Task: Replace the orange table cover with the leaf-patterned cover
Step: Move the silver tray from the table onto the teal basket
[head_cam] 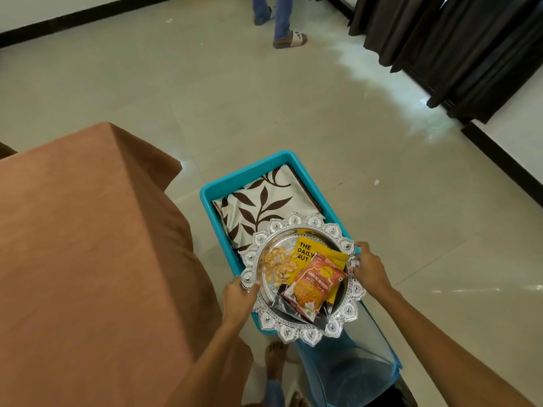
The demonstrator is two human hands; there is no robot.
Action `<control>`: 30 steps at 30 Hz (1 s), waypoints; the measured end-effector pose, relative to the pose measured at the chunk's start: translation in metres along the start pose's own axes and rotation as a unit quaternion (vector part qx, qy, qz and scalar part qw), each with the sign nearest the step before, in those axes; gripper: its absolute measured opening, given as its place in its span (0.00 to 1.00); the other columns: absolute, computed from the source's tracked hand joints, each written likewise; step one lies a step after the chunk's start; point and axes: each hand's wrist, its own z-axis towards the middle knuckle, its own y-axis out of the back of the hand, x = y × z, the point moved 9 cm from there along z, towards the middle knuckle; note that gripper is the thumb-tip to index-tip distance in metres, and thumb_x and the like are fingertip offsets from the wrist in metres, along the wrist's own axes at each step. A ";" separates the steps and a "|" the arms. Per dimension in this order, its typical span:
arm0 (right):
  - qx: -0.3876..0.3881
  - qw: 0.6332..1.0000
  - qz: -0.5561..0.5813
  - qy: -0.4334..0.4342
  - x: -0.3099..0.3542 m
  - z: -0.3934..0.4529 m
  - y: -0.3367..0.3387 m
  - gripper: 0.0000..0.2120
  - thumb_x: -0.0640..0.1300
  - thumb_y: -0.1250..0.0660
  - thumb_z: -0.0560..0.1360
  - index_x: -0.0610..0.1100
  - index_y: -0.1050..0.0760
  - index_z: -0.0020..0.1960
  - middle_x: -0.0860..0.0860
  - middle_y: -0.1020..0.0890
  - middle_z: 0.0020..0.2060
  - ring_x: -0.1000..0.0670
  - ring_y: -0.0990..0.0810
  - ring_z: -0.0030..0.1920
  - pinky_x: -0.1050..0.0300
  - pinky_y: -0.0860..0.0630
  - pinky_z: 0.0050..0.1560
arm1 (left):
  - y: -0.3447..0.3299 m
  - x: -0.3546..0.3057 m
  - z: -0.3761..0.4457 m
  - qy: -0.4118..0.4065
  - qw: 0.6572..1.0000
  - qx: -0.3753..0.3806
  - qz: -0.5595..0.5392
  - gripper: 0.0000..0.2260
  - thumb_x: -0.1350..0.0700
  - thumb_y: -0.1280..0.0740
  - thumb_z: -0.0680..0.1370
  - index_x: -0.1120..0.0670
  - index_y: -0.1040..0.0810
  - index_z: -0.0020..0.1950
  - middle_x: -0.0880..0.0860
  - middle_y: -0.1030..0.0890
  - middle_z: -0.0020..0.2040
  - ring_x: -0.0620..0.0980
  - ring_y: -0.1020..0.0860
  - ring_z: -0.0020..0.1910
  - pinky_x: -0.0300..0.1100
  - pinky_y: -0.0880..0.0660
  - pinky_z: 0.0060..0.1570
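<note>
Clearing step. Left hand (239, 292) and right hand (368, 267) grip opposite rims of the silver snack tray (293, 221), lower centre, over the blue bin (249, 168) holding the folded leaf-patterned cover (258, 198). Orange cover (82, 230) drapes the table, left. Next, likely: park the tray level somewhere, strip the orange.

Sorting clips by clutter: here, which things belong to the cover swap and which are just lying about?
Belongs to the job:
orange fabric table cover, on the table
folded cream cover with brown leaves, in the turquoise plastic bin
ornate silver round tray, gripped by left hand and right hand

Just about:
yellow nut packet, red snack packet, nut shells
dark curtains
</note>
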 end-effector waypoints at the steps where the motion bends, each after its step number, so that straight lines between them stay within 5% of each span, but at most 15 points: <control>1: 0.000 1.000 -0.004 -0.002 0.001 0.002 0.000 0.26 0.35 0.32 0.73 0.41 0.38 0.67 0.39 0.21 0.49 0.44 0.23 0.42 0.48 0.23 0.43 | -0.001 -0.001 0.001 0.000 1.000 0.008 0.009 0.09 0.52 0.31 0.76 0.57 0.25 0.43 0.51 0.26 0.33 0.46 0.30 0.30 0.36 0.36 0.30; 3: 0.001 1.000 -0.013 -0.003 0.002 0.005 -0.001 0.25 0.36 0.33 0.73 0.40 0.38 0.68 0.39 0.21 0.51 0.44 0.24 0.43 0.52 0.25 0.41 | -0.004 -0.003 0.003 -0.003 0.999 0.031 0.022 0.06 0.55 0.30 0.75 0.56 0.24 0.45 0.50 0.25 0.34 0.45 0.29 0.31 0.33 0.34 0.30; 7: 0.001 1.000 -0.026 0.000 0.001 0.008 -0.004 0.24 0.37 0.34 0.75 0.39 0.37 0.68 0.38 0.23 0.55 0.41 0.23 0.51 0.56 0.31 0.42 | -0.009 -0.004 0.004 -0.009 0.998 0.044 0.055 0.11 0.61 0.30 0.74 0.56 0.25 0.55 0.53 0.25 0.48 0.53 0.26 0.48 0.43 0.27 0.51; 10: 0.001 1.000 -0.030 0.002 0.001 0.009 -0.004 0.25 0.38 0.34 0.75 0.39 0.37 0.69 0.38 0.23 0.57 0.40 0.23 0.53 0.55 0.31 0.43 | -0.012 -0.004 0.003 0.000 0.995 0.044 0.095 0.16 0.63 0.32 0.75 0.60 0.28 0.62 0.55 0.28 0.52 0.53 0.27 0.52 0.43 0.28 0.56; 15: -0.005 0.998 -0.054 0.011 -0.002 0.004 -0.010 0.27 0.43 0.34 0.76 0.40 0.40 0.72 0.38 0.25 0.61 0.40 0.24 0.58 0.50 0.27 0.54 | -0.020 0.003 -0.001 -0.005 0.986 0.052 0.160 0.29 0.59 0.29 0.74 0.60 0.38 0.72 0.58 0.32 0.64 0.54 0.28 0.59 0.44 0.28 0.60; 18: -0.020 0.994 -0.100 0.029 -0.001 -0.002 -0.015 0.29 0.44 0.35 0.77 0.39 0.42 0.73 0.38 0.28 0.64 0.41 0.27 0.61 0.48 0.28 0.58 | -0.022 -0.006 -0.007 -0.068 0.968 0.038 0.238 0.38 0.54 0.27 0.73 0.61 0.44 0.76 0.61 0.43 0.75 0.59 0.38 0.72 0.48 0.37 0.70; 22: -0.046 0.989 -0.126 0.057 0.000 -0.008 -0.019 0.27 0.43 0.36 0.77 0.38 0.40 0.73 0.40 0.33 0.70 0.41 0.31 0.67 0.47 0.31 0.64 | -0.028 -0.016 -0.013 -0.174 0.931 0.050 0.316 0.46 0.52 0.17 0.58 0.63 0.32 0.70 0.62 0.32 0.71 0.62 0.27 0.64 0.52 0.30 0.62; 24: -0.046 0.988 -0.139 0.056 -0.004 -0.008 -0.023 0.29 0.45 0.35 0.77 0.40 0.41 0.74 0.41 0.33 0.70 0.42 0.31 0.67 0.47 0.29 0.62 | -0.031 -0.011 -0.012 -0.182 0.919 0.067 0.343 0.46 0.49 0.17 0.55 0.63 0.29 0.68 0.60 0.29 0.69 0.60 0.26 0.64 0.52 0.33 0.61; 28: -0.045 0.989 -0.135 0.050 -0.003 -0.008 -0.024 0.30 0.46 0.36 0.77 0.40 0.43 0.75 0.41 0.33 0.70 0.42 0.30 0.67 0.46 0.29 0.62 | -0.032 -0.014 -0.015 -0.197 0.919 0.078 0.334 0.41 0.50 0.29 0.74 0.59 0.50 0.77 0.51 0.57 0.74 0.54 0.50 0.77 0.44 0.56 0.70; 30: -0.044 0.988 -0.137 0.049 -0.003 -0.007 -0.023 0.30 0.46 0.35 0.77 0.40 0.43 0.75 0.41 0.33 0.70 0.41 0.30 0.67 0.46 0.28 0.61 | -0.031 -0.016 -0.017 -0.190 0.921 0.080 0.331 0.39 0.48 0.35 0.78 0.57 0.58 0.77 0.49 0.63 0.73 0.50 0.57 0.77 0.42 0.61 0.71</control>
